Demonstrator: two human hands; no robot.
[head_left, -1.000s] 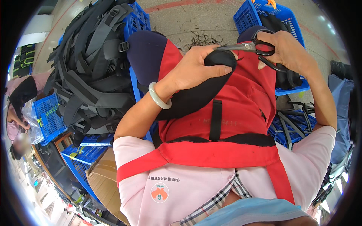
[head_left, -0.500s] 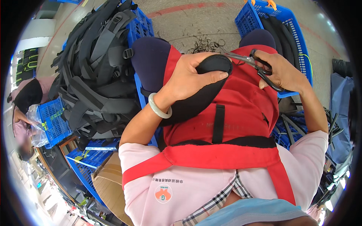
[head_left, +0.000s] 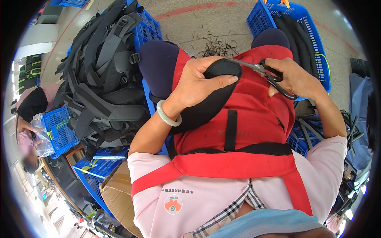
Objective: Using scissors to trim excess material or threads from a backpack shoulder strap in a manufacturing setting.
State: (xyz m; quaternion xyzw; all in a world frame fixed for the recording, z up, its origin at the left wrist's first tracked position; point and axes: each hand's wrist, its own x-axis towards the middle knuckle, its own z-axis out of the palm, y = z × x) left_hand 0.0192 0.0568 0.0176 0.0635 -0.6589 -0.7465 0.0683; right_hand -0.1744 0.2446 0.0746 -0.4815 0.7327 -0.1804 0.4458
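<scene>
My left hand (head_left: 192,86) is closed around a black padded strap piece (head_left: 212,100), thumb on top, with its rounded end pointing away from me. The rest of the piece slants back over the red apron (head_left: 254,133) on my lap, partly under my left wrist. In my right hand (head_left: 295,78) is a pair of scissors (head_left: 254,66) with black handles, fingers through the loops. Their metal blades point left, and the tips lie at the far edge of the rounded end. Whether a thread is between the blades is too small to tell.
Grey and black straps with buckles (head_left: 107,79) are heaped over blue crates at my left. A blue basket (head_left: 317,51) with dark padded pieces stands far right. Black scraps (head_left: 217,47) litter the floor ahead. A cardboard box (head_left: 119,194) and another person (head_left: 35,107) are at left.
The scissors have shifted slightly left along the edge of the black padded piece, and their blades look closer together. My left hand keeps its hold on the piece.
</scene>
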